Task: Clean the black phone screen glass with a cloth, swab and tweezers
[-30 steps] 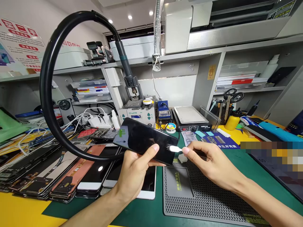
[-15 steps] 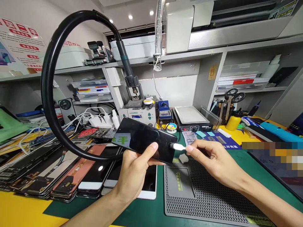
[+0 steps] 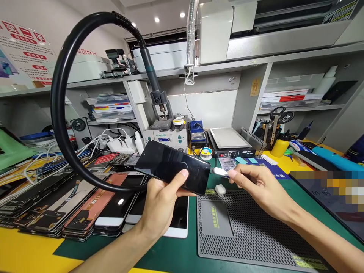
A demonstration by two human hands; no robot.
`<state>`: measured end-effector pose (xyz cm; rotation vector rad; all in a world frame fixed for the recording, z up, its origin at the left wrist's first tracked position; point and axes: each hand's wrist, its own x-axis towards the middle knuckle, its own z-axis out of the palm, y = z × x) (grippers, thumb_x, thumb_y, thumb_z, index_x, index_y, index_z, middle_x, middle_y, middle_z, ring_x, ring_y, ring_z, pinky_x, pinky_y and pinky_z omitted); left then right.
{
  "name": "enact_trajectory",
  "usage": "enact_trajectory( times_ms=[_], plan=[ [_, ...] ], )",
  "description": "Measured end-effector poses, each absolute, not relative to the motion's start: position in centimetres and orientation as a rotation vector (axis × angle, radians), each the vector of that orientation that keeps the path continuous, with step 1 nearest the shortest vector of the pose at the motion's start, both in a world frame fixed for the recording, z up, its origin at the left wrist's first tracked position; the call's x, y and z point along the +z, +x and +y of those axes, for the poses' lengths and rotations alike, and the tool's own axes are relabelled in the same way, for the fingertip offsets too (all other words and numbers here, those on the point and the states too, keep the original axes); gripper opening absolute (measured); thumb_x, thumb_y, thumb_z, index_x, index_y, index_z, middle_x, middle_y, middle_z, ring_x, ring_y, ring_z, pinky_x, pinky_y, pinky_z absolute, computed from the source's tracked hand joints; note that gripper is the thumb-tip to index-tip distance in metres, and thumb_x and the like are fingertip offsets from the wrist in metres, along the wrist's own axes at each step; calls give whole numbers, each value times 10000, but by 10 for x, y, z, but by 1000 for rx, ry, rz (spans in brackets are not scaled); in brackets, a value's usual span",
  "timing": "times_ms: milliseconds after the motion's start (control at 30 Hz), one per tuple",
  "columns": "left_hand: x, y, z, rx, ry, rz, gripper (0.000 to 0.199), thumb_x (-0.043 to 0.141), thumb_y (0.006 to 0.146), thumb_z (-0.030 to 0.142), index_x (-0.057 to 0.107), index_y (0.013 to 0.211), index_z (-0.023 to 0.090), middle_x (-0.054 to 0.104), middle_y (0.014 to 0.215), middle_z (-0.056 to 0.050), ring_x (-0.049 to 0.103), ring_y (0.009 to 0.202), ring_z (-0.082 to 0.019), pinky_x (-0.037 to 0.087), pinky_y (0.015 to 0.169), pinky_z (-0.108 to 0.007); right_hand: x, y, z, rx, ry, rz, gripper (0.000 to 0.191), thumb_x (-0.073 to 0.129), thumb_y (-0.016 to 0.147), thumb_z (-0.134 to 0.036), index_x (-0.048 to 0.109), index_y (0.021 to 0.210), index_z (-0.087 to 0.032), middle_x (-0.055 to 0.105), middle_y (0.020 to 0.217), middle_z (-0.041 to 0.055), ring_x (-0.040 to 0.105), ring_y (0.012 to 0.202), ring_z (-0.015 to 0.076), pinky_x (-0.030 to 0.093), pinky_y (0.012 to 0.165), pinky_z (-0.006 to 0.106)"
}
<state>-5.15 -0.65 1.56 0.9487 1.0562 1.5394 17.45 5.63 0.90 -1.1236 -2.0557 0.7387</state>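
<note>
The white-handled brush (image 3: 221, 171) has moved off the smartphone (image 3: 167, 163) to its right end. The right hand (image 3: 260, 185) pinches the brush; the left hand (image 3: 161, 201) grips the smartphone.

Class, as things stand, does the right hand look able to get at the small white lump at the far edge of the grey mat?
Probably yes: the right hand is close by and nothing seems to cover the small white lump, though that hand holds a white tool.

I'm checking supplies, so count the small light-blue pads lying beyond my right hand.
2. The left pad and the right pad lie side by side just beyond your right hand, which may hide others.
</note>
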Motion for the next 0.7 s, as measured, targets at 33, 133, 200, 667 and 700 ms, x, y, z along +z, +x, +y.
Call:
enact_trajectory(
  times_ms=[33,133,200,667,700],
  plan=[
    [15,-52,-7,1536,951,1055,209,788,816,314,819,844,109,798,844,-111,745,814,-291,652,725,-441,9,172,54,766,-1120,-2055,520,455,983,-614,610,704,-204,452,638,-23,388,614,161,279,549,297],
    [14,-52,-6,1522,956,1048,213,776,831,315,818,889,114,801,889,-116,745,845,-297,648,732,-440,8,166,50,823,-1122,-2088,497,475,983,-600,620,717,-207,506,664,-17,419,624,162,305,558,296],
    [14,-53,-5,1521,949,1047,209,787,819,311,816,855,107,801,876,-120,746,829,-293,651,719,-433,8,166,51,788,-1144,-2127,502,482,977,-601,614,695,-208,511,646,-19,418,604,159,300,548,297],
    [15,-53,-3,1528,944,1068,223,782,819,310,803,804,88,787,817,-117,732,805,-281,653,719,-441,9,168,55,784,-1165,-2072,519,479,971,-622,619,694,-206,545,655,-16,431,608,159,311,549,293],
    [16,-53,-3,1524,950,1064,224,776,825,308,799,787,88,784,805,-114,730,797,-275,653,719,-439,9,166,54,792,-1164,-2077,513,478,975,-614,615,695,-207,531,653,-18,419,606,157,306,545,291]
  ],
)
